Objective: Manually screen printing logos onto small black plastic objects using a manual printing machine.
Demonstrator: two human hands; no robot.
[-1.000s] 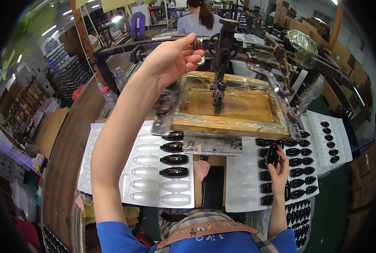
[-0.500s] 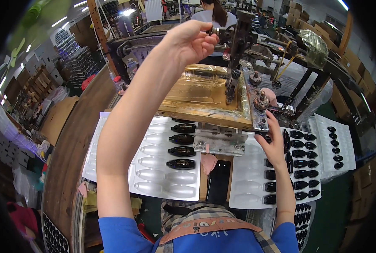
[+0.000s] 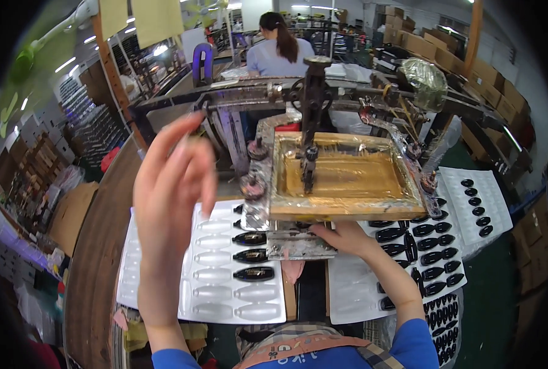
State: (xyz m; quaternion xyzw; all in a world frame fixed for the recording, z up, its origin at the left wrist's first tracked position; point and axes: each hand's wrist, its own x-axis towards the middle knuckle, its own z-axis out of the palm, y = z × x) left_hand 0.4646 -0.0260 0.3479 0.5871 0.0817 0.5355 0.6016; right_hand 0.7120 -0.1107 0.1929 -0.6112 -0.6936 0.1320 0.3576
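My left hand (image 3: 177,175) is raised to the left of the printing machine, blurred, its fingers apart and nothing visible in them. My right hand (image 3: 343,238) reaches under the front edge of the wooden screen frame (image 3: 348,213), beside a metal fixture (image 3: 295,248). Its thumb points left; the other fingers are hidden. Gold ink (image 3: 354,175) coats the screen, and a dark squeegee arm (image 3: 311,123) comes down on its left part. Glossy black oval pieces with gold print (image 3: 254,273) fill one column of the left white tray (image 3: 203,312).
A white tray (image 3: 348,307) on the right holds several black pieces (image 3: 435,272). Further right lies another tray (image 3: 492,197) with small black ovals. A pink cloth (image 3: 292,270) hangs below the fixture. Beyond the machine, a person (image 3: 280,49) sits facing away.
My left hand has left the squeegee arm's knob and moved left and down. The screen frame has shifted right over the fixture. My right hand has gone from the frame's corner to beneath it.
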